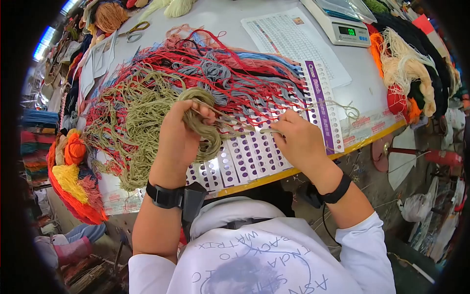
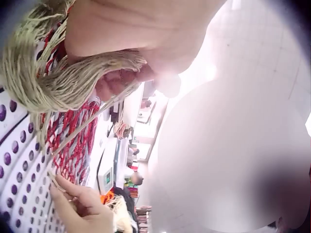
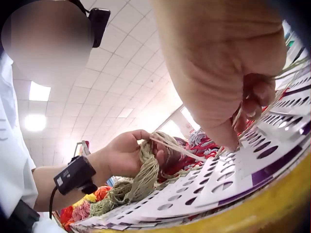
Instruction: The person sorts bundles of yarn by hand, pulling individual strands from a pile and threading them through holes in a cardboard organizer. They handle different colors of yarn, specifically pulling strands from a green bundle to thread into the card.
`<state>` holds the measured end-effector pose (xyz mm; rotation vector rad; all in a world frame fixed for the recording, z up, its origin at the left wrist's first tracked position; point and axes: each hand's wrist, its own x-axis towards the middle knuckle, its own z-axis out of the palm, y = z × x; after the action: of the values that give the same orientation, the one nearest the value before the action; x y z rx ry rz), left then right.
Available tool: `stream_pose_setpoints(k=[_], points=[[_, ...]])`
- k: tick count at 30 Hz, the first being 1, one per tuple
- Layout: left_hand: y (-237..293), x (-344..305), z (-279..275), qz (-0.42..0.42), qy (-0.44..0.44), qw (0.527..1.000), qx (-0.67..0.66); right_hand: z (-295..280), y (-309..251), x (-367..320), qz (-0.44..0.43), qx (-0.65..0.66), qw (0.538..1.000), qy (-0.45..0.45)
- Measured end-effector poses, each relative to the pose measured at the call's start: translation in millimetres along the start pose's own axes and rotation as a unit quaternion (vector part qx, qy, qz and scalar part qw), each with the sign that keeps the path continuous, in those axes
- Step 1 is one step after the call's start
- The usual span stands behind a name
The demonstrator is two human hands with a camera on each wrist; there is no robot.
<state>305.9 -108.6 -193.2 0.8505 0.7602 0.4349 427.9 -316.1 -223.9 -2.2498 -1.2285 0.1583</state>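
My left hand (image 1: pixel 177 137) holds a thick hank of olive-green thread (image 1: pixel 208 136), its fingers curled round the strands. In the left wrist view the same hank (image 2: pixel 53 87) hangs in loops below the palm. My right hand (image 1: pixel 302 142) pinches olive strands close over a row of white punched cards (image 1: pixel 254 154) with purple-backed holes. Seen from the right wrist, the thumb and fingers (image 3: pixel 226 133) come together right at the card holes. Strands run taut from the left hand toward the cards. Red, blue-grey and pink threads (image 1: pixel 245 73) hang from the cards' holes.
A tangled olive thread pile (image 1: pixel 147 103) spreads across the table's left. Behind lie printed chart sheets (image 1: pixel 293 44), scissors (image 1: pixel 134 32) and a digital scale (image 1: pixel 342 32). Yarn bundles (image 1: pixel 409 73) sit at the right, orange and yellow ones (image 1: pixel 73 176) at the left. A yellow edge (image 1: pixel 254 185) borders the table front.
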Motion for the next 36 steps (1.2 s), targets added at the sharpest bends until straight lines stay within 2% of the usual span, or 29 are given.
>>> stream_pose_setpoints(k=[2,3,4,5,6,7,8,9,10,11,12,14,15,17,18,19,21,23,24,26,27,29,31,33,35,36], points=[[-6.8,6.6,-11.4,-0.035,-0.201,0.968,-0.146,1.6,0.7,2.7,-0.062,-0.05,0.997,0.023],[-8.9,5.1,-7.0,-0.049,-0.206,0.964,-0.16,2.6,1.9,5.7,-0.063,-0.051,0.996,0.023],[-9.6,2.1,-1.3,-0.049,-0.208,0.964,-0.16,3.7,3.3,10.1,-0.118,-0.051,0.989,0.074],[-10.5,-1.7,7.7,-0.047,-0.209,0.973,-0.082,4.0,3.9,12.5,-0.173,-0.051,0.976,0.125],[-13.2,-5.9,18.7,-0.045,-0.208,0.977,-0.003,1.9,2.1,12.2,-0.172,-0.053,0.976,0.125],[-21.3,-7.8,28.4,-0.037,-0.197,0.979,0.046,-1.8,-1.0,11.9,-0.134,-0.005,0.987,0.091],[-27.6,-7.9,34.5,-0.038,-0.199,0.978,0.045,-5.4,-4.0,11.3,-0.094,0.042,0.993,0.056],[-33.8,-7.6,39.0,-0.049,-0.237,0.957,0.159,-8.0,-7.6,10.6,-0.092,0.04,0.993,0.056],[-40.0,-6.6,42.3,-0.057,-0.272,0.922,0.271,-10.1,-11.4,10.5,-0.045,0.109,0.993,0.028],[-48.0,-5.4,43.4,-0.035,-0.265,0.911,0.315,-11.1,-13.1,10.2,0.002,0.177,0.984,0.002],[-52.5,-0.8,39.7,-0.036,-0.268,0.91,0.314,-10.0,-11.1,10.4,0.005,0.175,0.985,0.003],[-55.3,9.3,30.2,0.029,-0.229,0.889,0.397,-3.2,-1.1,13.3,-0.007,0.194,0.981,-0.005],[-45.2,1.9,31.9,0.065,-0.205,0.935,0.282,1.6,6.0,13.4,-0.003,0.194,0.981,-0.003],[-10.3,1.2,8.9,0.035,-0.13,0.948,0.289,10.7,18.5,10.3,-0.05,0.134,0.99,-0.001],[8.8,0.3,-1.6,0.06,-0.092,0.966,0.234,10.8,19.1,9.9,-0.047,0.137,0.99,-0.001],[34.1,9.2,-31.9,0.036,-0.085,0.972,0.218,9.6,17.7,9.7,-0.025,0.139,0.99,-0.011],[82.0,12.2,-59.0,0.086,-0.039,0.973,0.209,5.9,15.1,11.4,0.006,0.139,0.99,-0.032],[119.0,34.0,-95.2,0.113,-0.038,0.982,0.145,10.1,13.9,11.0,0.009,0.132,0.991,-0.015],[127.6,40.8,-92.5,0.115,-0.036,0.982,0.146,11.9,13.1,10.4,0.013,0.119,0.993,0.0],[148.3,48.3,-82.8,0.274,0.079,0.944,0.165,12.7,11.8,10.4,0.013,0.127,0.992,0.008],[150.2,45.9,-72.7,0.277,0.078,0.944,0.163,11.7,10.9,10.8,0.025,0.127,0.992,-0.002],[140.9,38.2,-42.1,0.342,0.082,0.919,0.176,8.6,7.7,9.4,0.037,0.125,0.991,-0.01],[120.8,30.9,-46.0,0.26,-0.064,0.946,0.184,6.3,0.0,8.5,0.069,0.173,0.982,-0.014],[88.7,-4.6,-12.9,0.115,-0.178,0.97,0.123,-0.6,-19.0,9.4,0.072,0.224,0.972,0.009],[58.7,-30.6,9.0,-0.042,-0.223,0.974,-0.005,-11.8,-49.4,10.5,0.099,0.335,0.937,0.032],[46.9,-39.2,12.5,-0.079,-0.23,0.97,-0.021,-15.2,-62.6,12.5,0.098,0.338,0.936,0.029]])
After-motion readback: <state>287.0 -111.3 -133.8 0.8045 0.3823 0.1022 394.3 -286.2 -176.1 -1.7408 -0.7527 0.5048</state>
